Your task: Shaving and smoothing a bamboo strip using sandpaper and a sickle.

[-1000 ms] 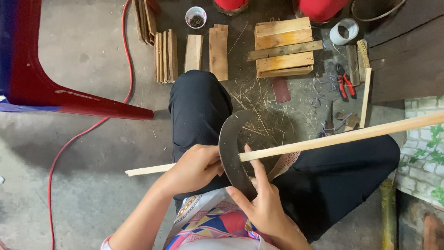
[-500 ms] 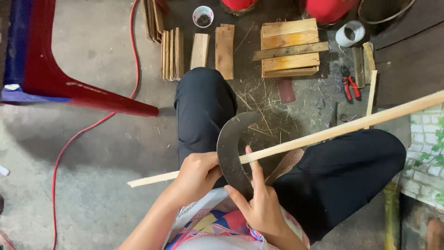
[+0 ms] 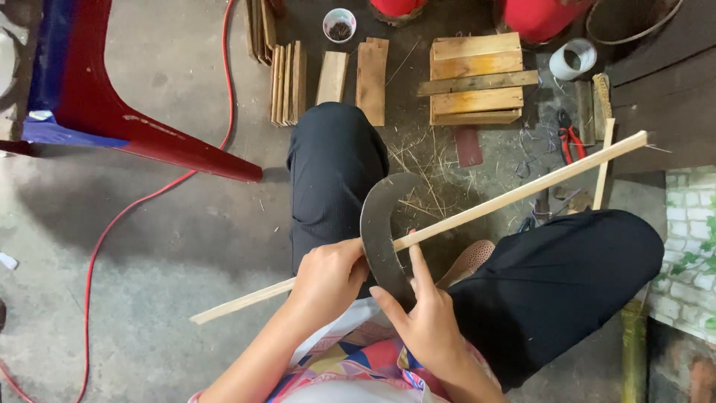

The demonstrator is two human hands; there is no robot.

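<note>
Cable (image 3: 149,195), red, trails past the chair leg (image 3: 171,145) on my left. My left hand (image 3: 326,280) wraps the bamboo strip (image 3: 492,205) over my lap; my right hand (image 3: 425,321) pinches the curved blade (image 3: 380,224) across it. Wood blocks (image 3: 473,78) and pliers (image 3: 570,138) lie beyond my knees.

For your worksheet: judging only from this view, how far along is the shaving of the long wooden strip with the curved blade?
Done: fine shavings litter the floor between the knees, so some paring has happened. In hand: the left hand grips the long strip while the right hand steadies the curved blade, its edge meeting the strip. Left: the strip's whole length beyond the blade; how much needs paring cannot be told.
</note>
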